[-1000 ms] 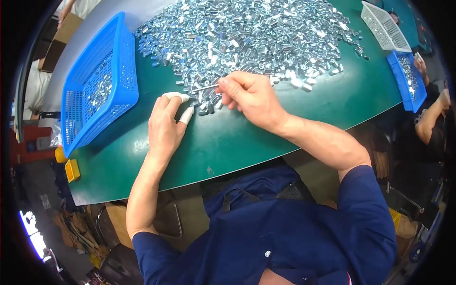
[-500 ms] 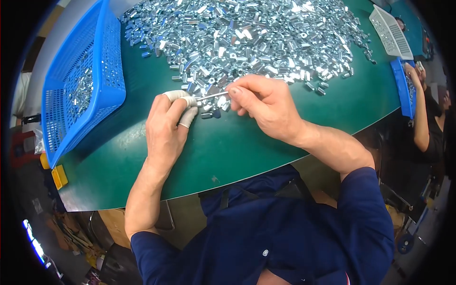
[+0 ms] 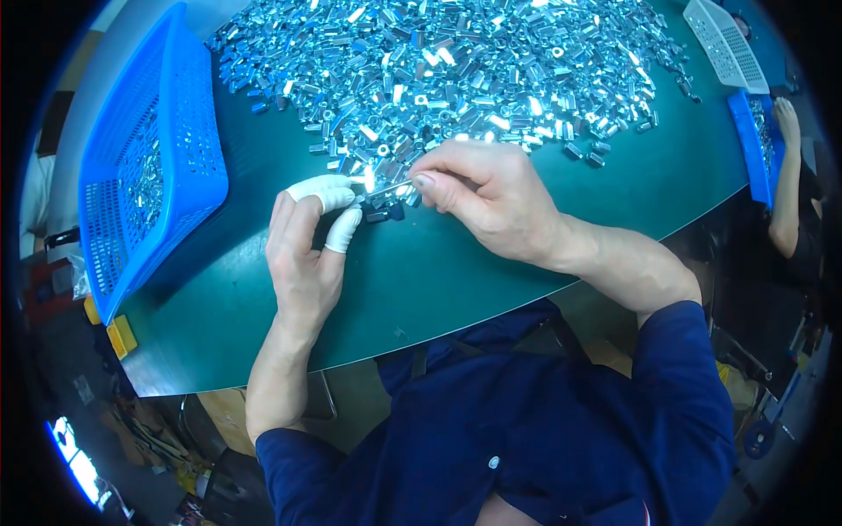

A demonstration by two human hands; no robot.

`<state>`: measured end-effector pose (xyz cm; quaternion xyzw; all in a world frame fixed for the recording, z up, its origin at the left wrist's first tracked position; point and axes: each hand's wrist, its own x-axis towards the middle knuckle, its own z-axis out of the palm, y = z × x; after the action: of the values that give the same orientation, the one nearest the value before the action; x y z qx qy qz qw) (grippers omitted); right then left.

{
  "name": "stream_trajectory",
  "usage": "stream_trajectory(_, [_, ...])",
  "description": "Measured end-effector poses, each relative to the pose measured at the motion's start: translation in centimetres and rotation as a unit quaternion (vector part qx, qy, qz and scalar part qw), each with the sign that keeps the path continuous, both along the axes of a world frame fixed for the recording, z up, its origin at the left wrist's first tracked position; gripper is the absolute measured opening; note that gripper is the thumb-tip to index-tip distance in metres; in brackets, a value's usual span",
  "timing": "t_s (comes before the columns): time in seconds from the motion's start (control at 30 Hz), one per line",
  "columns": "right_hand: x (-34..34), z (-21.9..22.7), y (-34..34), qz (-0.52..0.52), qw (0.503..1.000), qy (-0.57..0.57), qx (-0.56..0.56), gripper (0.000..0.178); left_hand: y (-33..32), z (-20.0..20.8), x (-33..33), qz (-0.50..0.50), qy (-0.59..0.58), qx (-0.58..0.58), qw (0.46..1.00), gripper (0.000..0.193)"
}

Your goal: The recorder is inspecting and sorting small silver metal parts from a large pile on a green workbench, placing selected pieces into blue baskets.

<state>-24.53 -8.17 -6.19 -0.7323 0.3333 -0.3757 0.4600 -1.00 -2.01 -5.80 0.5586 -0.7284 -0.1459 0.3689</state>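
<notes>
My right hand (image 3: 495,200) pinches a thin metal rod (image 3: 390,188) between thumb and forefinger. The rod slants leftward, its far end close to my left fingertips. White finger covers wrap the thumb and fingers of my left hand (image 3: 303,232). Its thumb and forefinger come together around a small metal piece (image 3: 357,202), mostly hidden by the fingertips. Just beyond both hands spreads a large heap of shiny silver hex nuts (image 3: 474,79), long and six-sided. A few loose ones lie under the rod, near my fingers.
A tall blue perforated basket (image 3: 197,131) holding more metal pieces stands tilted at the left. Small yellow bins (image 3: 122,337) sit by the green table's (image 3: 421,289) left corner. At the right are a white basket (image 3: 724,44), a blue tray (image 3: 745,149) and another person's arm (image 3: 787,184).
My left forefinger and thumb have parted slightly, exposing the small piece between them. The rod has shifted a little left with my right hand. The other person's arm has moved.
</notes>
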Motion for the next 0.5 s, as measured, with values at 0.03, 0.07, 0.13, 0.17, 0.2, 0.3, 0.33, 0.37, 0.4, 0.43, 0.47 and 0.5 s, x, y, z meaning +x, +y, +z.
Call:
stream_trajectory(0.03, [0.0,0.0,0.1,0.005,1.0,-0.003,-0.014,0.017,0.1,0.1,-0.1,0.001,0.006,-0.007,1.0,0.021])
stream_trajectory(0.07, [0.0,-0.1,0.2,0.003,1.0,-0.004,-0.014,0.017,0.1,0.1,-0.2,0.0,0.004,-0.007,1.0,0.021])
stream_trajectory(0.13, [0.1,-0.2,0.2,0.016,0.999,-0.021,-0.041,0.015,0.2,0.1,-0.3,-0.012,0.017,0.008,1.0,0.021])
stream_trajectory(0.17, [0.1,-0.3,0.2,0.015,0.999,-0.021,-0.042,0.015,0.1,0.0,-0.4,-0.014,0.018,0.008,1.0,0.021])
stream_trajectory(0.2, [0.2,-0.4,0.2,0.012,0.999,-0.019,-0.035,0.016,0.1,0.0,-0.5,-0.023,0.02,0.008,1.0,0.021])
stream_trajectory(0.3, [0.0,0.6,-0.1,0.024,0.999,0.002,0.03,0.021,-0.3,0.0,-0.4,-0.036,0.034,0.004,0.999,0.02])
stream_trajectory(0.33, [-0.1,1.2,-0.3,0.04,0.995,0.022,0.089,0.025,-0.5,0.1,-0.4,-0.04,0.046,0.001,0.998,0.02])
stream_trajectory(0.37, [-0.2,1.4,-0.1,0.041,0.996,0.02,0.082,0.025,-0.4,0.5,-0.4,-0.051,0.038,-0.003,0.998,0.021])
stream_trajectory(0.4, [0.1,1.0,-0.1,0.059,0.994,0.048,0.081,0.028,-0.4,0.8,-0.3,-0.058,0.024,-0.01,0.998,0.022])
stream_trajectory(0.43, [0.3,0.9,0.0,0.077,0.991,0.077,0.077,0.031,-0.3,0.7,-0.3,-0.072,0.023,-0.023,0.997,0.023])
stream_trajectory(0.47, [0.6,0.8,0.1,0.087,0.992,0.066,0.059,0.031,-0.1,0.8,-0.2,-0.069,0.015,-0.027,0.997,0.023])
stream_trajectory(0.5, [0.7,0.9,0.2,0.092,0.989,0.076,0.081,0.031,0.2,0.7,0.0,-0.063,0.008,-0.018,0.998,0.023])
